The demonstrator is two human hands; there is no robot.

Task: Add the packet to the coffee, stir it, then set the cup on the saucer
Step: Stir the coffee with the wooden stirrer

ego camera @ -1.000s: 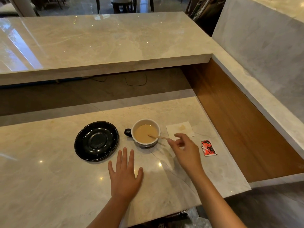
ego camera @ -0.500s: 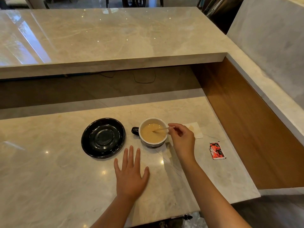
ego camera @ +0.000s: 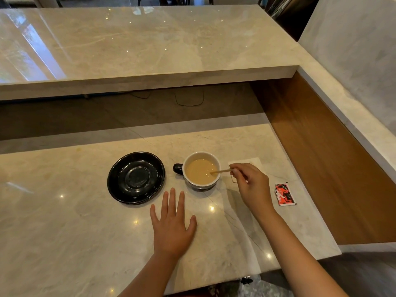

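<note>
A cup [ego camera: 201, 185] with a white inside and a dark handle on its left holds milky coffee and stands on the marble counter. A thin wooden stirrer [ego camera: 220, 171] dips into the coffee, and my right hand [ego camera: 250, 185] pinches its outer end just right of the cup. An empty black saucer [ego camera: 135, 178] lies to the left of the cup, apart from it. My left hand [ego camera: 172, 227] rests flat on the counter in front of the cup, fingers spread, holding nothing. A red and white packet [ego camera: 285, 194] lies on the counter to the right of my right hand.
A white napkin [ego camera: 250, 162] lies partly under my right hand. A raised marble ledge [ego camera: 150, 50] runs across the back, and a wooden side panel [ego camera: 321, 157] closes the right. The counter's near edge [ego camera: 214, 284] is close to my arms.
My right hand reached to the stirrer, pinched its end and now holds it in the coffee. The left hand has stayed flat on the counter.
</note>
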